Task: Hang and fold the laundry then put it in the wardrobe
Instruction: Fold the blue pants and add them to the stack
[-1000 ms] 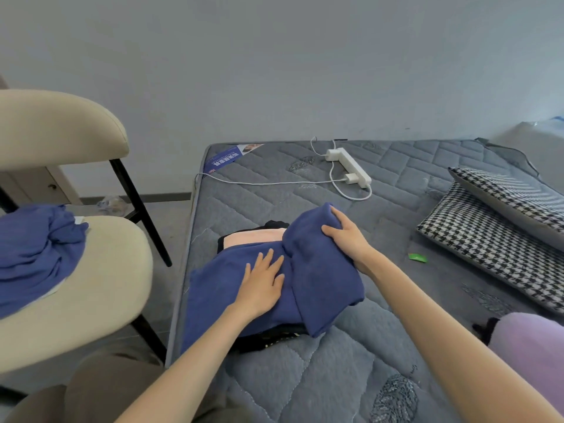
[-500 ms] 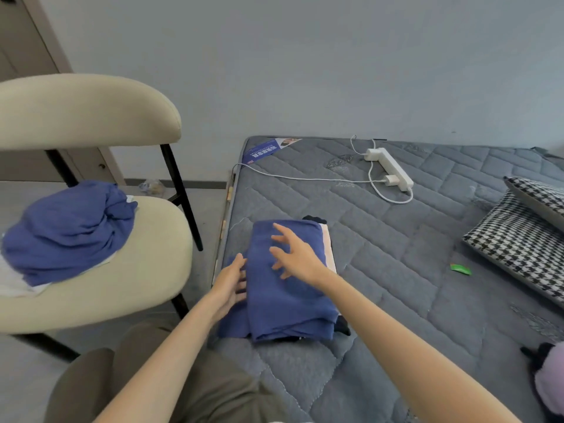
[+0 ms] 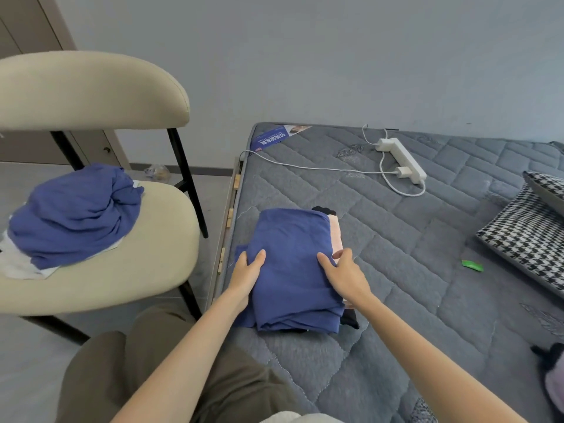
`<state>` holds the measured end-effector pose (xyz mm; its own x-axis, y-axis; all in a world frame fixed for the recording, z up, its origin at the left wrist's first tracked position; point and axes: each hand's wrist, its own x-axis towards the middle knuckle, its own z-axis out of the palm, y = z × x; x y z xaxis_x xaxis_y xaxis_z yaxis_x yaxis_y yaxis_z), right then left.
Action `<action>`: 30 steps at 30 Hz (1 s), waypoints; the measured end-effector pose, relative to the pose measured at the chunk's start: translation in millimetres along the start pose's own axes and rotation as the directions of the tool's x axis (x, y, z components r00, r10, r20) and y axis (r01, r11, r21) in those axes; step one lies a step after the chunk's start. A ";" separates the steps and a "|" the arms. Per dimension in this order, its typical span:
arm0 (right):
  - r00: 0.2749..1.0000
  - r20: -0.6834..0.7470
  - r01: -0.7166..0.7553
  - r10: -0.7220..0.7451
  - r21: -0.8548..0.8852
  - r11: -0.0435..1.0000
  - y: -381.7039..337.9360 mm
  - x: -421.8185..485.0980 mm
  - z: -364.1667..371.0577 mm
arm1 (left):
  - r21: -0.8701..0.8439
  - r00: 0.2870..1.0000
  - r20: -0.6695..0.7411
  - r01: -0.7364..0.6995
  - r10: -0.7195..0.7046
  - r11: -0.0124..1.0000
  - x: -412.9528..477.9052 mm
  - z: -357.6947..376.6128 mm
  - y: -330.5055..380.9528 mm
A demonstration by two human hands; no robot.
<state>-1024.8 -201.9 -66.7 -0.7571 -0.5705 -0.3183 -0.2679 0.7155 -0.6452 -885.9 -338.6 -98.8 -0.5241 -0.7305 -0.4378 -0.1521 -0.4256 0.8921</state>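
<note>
A folded blue garment tops a small stack on the grey mattress, near its left edge. Under it a pink garment and a black one peek out. My left hand holds the stack's left side, thumb on top of the blue cloth. My right hand holds the right side, thumb on the blue cloth and fingers against the pink layer. A crumpled blue garment lies on a white cloth on the chair seat.
The cream chair stands left of the bed. A white power strip with cables lies at the mattress's far end. Checked pillows sit at the right, a green scrap beside them. A beige cabinet door is top left.
The right hand folded the blue garment's raised half over to the left, making a compact stack. Both hands then moved to the stack's two sides. The view swung left.
</note>
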 end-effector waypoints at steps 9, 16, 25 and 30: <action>0.961 0.129 0.251 -0.243 -0.051 0.967 -4.2 -26.3 -5.1 | -0.101 0.998 0.049 0.052 -0.048 0.993 3.8 -15.6 5.9; 0.901 0.424 0.161 -0.091 -0.131 0.978 1.4 -40.1 -11.5 | -0.032 0.997 0.016 0.078 -0.078 0.996 3.4 -21.7 4.1; 0.986 0.153 0.097 -0.066 -0.203 0.974 1.3 -22.3 -10.4 | 0.260 0.977 -0.030 0.211 -0.211 0.942 0.3 -33.6 -8.3; 0.990 0.116 0.073 -0.076 0.034 0.997 -5.3 0.8 5.6 | 0.299 0.993 -0.023 0.115 -0.113 0.947 4.8 -33.9 -7.9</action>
<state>-1020.6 -208.4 -67.4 -0.6600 -0.6665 -0.3467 -0.3016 0.6577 -0.6902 -858.8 -356.9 -111.7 -0.4839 -0.6900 -0.5383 -0.4544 -0.3276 0.8284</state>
